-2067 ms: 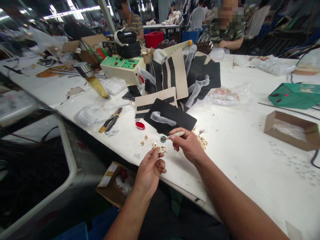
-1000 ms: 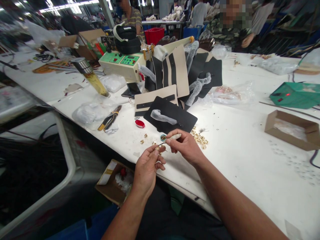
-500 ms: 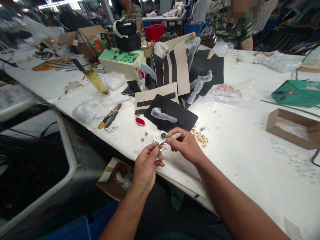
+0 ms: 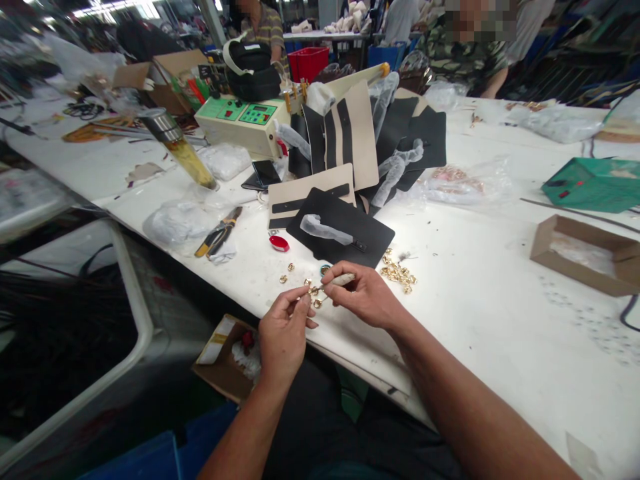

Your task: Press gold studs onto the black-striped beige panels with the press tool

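Note:
My left hand (image 4: 283,331) is pinched on a small gold metal fitting (image 4: 313,291) just above the white table's (image 4: 480,300) near edge. My right hand (image 4: 367,297) grips a thin pale-handled tool (image 4: 343,280) whose tip meets that fitting. A few loose gold fittings (image 4: 286,273) lie on the table just beyond my left fingers. A small pile of gold fittings (image 4: 399,272) sits to the right of my right hand. A little round teal pot (image 4: 325,269) stands just past the tool.
Black and tan cut panels (image 4: 345,167) lie stacked behind the hands, with a red oval piece (image 4: 279,243), pliers (image 4: 219,232), a tilted steel bottle (image 4: 177,148) and a green control box (image 4: 243,120). A cardboard tray (image 4: 583,253) sits at right. Other people sit across the table.
Both hands have drawn together and dropped slightly toward the table edge. The tool tip, earlier over the teal pot, now meets the fitting in my left fingers.

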`<state>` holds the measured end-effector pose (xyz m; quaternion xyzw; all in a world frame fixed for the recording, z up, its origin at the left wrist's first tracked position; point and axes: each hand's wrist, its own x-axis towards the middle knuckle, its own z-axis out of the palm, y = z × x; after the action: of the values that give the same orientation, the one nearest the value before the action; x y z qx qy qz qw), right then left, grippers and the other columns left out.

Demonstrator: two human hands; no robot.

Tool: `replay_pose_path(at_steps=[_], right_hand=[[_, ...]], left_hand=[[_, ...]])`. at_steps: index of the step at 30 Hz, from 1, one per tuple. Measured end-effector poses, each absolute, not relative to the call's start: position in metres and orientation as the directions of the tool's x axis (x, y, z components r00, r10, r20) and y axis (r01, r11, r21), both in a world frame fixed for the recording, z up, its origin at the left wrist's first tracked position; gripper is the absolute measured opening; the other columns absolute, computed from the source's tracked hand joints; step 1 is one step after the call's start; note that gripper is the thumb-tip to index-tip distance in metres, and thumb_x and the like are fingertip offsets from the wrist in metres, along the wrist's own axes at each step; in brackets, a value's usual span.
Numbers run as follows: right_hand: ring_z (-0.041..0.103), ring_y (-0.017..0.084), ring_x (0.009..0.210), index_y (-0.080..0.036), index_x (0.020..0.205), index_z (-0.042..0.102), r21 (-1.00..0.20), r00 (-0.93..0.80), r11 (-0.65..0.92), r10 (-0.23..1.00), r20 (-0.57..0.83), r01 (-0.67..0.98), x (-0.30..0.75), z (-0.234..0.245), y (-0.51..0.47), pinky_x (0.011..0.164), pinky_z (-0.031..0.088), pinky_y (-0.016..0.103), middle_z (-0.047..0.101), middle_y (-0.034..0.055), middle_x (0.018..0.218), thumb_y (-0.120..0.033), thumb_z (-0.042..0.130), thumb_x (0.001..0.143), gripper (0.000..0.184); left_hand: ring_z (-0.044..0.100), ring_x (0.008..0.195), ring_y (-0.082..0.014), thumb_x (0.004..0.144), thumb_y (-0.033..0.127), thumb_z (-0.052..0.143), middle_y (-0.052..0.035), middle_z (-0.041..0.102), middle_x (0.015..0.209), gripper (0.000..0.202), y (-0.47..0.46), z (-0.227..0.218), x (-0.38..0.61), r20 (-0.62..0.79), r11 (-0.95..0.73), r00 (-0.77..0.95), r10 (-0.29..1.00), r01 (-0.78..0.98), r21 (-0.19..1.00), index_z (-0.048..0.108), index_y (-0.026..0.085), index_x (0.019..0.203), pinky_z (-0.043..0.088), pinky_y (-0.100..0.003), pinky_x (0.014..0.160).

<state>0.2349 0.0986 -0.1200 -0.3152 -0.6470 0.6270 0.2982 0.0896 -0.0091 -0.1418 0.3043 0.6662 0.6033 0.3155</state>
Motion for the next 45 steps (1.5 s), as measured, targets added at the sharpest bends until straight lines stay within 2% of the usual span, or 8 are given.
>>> replay_pose_path(at_steps=[4,8,15,23,27,30,36,45], right_hand=[[0.068,0.017,0.054,-0.019,0.091,0.075,-0.989,-0.58,-0.021,0.808,-0.103,0.146,0.233,-0.12,0.099,0.05,0.043,0.024,0.068,-0.0001,0.06,-0.052,0.075,0.089,0.032],[0.064,0.014,0.05,-0.019,0.08,0.076,-0.972,-0.508,0.06,0.859,-0.067,0.229,0.234,-0.118,0.102,0.05,0.043,0.023,0.067,-0.0003,0.055,-0.055,0.074,0.09,0.037],[0.067,0.015,0.057,-0.019,0.094,0.077,-1.0,-0.296,0.027,0.955,0.026,-0.004,0.248,-0.112,0.123,0.053,0.049,0.024,0.07,-0.0001,0.067,-0.048,0.08,0.085,0.031],[0.059,0.009,0.053,-0.018,0.091,0.075,-0.924,-0.049,-0.02,0.999,-0.001,-0.381,0.29,-0.103,0.161,0.046,0.041,0.019,0.067,-0.002,0.069,-0.046,0.086,0.078,0.034],[0.054,0.007,0.049,-0.017,0.091,0.072,-0.821,0.021,-0.054,0.997,-0.08,-0.568,0.307,-0.1,0.174,0.04,0.035,0.016,0.063,-0.0049,0.064,-0.044,0.09,0.07,0.038],[0.054,0.007,0.049,-0.017,0.091,0.072,-0.798,0.037,-0.041,0.996,-0.08,-0.601,0.312,-0.098,0.177,0.04,0.035,0.016,0.062,-0.0053,0.064,-0.043,0.09,0.069,0.039],[0.054,0.006,0.048,-0.017,0.09,0.072,-0.79,0.009,-0.056,0.997,-0.077,-0.61,0.311,-0.099,0.177,0.04,0.036,0.016,0.062,-0.0055,0.063,-0.043,0.089,0.07,0.037],[0.058,0.009,0.052,-0.019,0.096,0.073,-0.856,-0.118,-0.119,0.991,-0.069,-0.504,0.298,-0.108,0.17,0.044,0.039,0.018,0.068,-0.003,0.068,-0.045,0.087,0.075,0.036]], left_hand=[[0.069,0.083,-0.019,0.091,0.037,0.074,-0.006,0.074,0.113,0.016,-0.013,-0.141,0.078,0.138,0.077,-0.574,0.807,0.334,0.939,0.083,0.026,0.1,0.058,-0.027,0.064],[0.069,0.101,-0.0242,0.095,0.036,0.07,-0.0059,0.076,0.109,0.016,-0.013,-0.146,0.062,0.285,0.065,-0.518,0.807,0.557,0.828,0.082,0.028,0.1,0.054,-0.03,0.075],[0.061,0.074,-0.0185,0.095,0.038,0.067,-0.0054,0.073,0.103,0.021,-0.001,-0.166,0.032,0.382,0.109,-0.45,0.807,0.75,0.652,0.08,0.022,0.102,0.051,-0.035,0.083],[0.056,0.074,-0.017,0.097,0.031,0.068,-0.0039,0.065,0.1,0.032,0.011,-0.146,0.082,0.518,-0.071,-0.24,0.821,0.857,0.51,0.068,0.02,0.126,0.052,-0.032,0.074],[0.066,0.087,-0.0179,0.101,0.025,0.062,-0.0058,0.07,0.109,0.023,0.028,-0.148,0.145,0.444,-0.324,0.075,0.893,0.793,0.516,0.068,0.022,0.123,0.054,-0.031,0.082],[0.07,0.103,-0.0227,0.101,0.026,0.062,-0.0077,0.071,0.115,0.027,0.052,-0.154,0.184,0.31,-0.331,0.194,0.931,0.808,0.488,0.067,0.023,0.127,0.056,-0.034,0.087],[0.069,0.108,-0.0293,0.098,0.027,0.064,-0.0108,0.071,0.113,0.018,0.095,-0.16,0.219,0.134,-0.257,0.223,0.966,0.89,0.377,0.072,0.02,0.114,0.056,-0.037,0.079],[0.07,0.101,-0.0246,0.102,0.023,0.056,-0.0095,0.075,0.107,0.017,0.078,-0.148,0.196,0.122,-0.25,0.218,0.968,0.864,0.437,0.073,0.019,0.102,0.053,-0.036,0.086]])
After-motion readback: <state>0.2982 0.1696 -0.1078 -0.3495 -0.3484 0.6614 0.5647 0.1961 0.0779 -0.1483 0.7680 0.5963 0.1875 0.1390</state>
